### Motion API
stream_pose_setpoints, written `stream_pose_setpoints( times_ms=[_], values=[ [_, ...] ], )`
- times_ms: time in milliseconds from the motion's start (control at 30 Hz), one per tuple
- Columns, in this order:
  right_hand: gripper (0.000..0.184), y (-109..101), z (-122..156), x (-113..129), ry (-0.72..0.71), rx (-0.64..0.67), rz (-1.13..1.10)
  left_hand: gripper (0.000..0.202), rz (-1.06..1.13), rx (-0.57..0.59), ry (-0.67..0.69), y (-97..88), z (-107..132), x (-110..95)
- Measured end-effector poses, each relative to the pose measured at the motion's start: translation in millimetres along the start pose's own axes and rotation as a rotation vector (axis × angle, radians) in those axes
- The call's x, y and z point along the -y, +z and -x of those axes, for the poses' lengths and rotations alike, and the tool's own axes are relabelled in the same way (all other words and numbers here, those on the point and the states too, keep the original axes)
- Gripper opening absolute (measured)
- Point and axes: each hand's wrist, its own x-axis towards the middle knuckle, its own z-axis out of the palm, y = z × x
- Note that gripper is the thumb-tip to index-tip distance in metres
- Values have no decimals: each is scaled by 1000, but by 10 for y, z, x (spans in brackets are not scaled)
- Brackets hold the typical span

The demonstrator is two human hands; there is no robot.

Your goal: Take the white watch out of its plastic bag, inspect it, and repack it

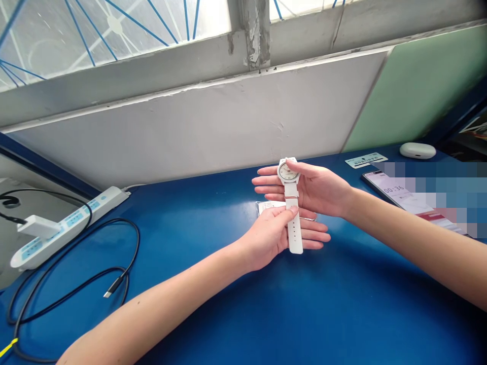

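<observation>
One power strip [64, 223] far left, near end cut by frame. One black cable [76, 289] looped, partly out of view. Left hand [272, 235] pinching strap of one white watch [292, 203], mid-table. Right hand [315, 190] behind dial, thumb clamping. Packet [268, 205] mostly hidden. Phone [395, 195] blurred. Open blue table [342, 314] nearside.

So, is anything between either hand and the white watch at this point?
Nothing visible. The right hand holds the white watch at its case, thumb on the rim, and the left hand pinches the strap lower down. A small white packet lies on the blue table beneath them, not in between.
</observation>
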Motion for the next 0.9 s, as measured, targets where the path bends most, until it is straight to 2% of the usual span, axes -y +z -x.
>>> stream_pose_setpoints(
  times_ms=[167,367,600,900],
  values=[
    [50,-11,10,56,16,29,44,36,9,25,-9,36,12,-31],
    [48,-57,-27,-10,50,-9,43,33,20,-27,-61,42,17,-66],
    [49,-37,-36,-47,56,-47,27,32,60,32,-77,-12,1,-64],
    [47,-65,-19,-21,34,16,27,29,18,-2,-41,-6,15,-60]
  ],
)
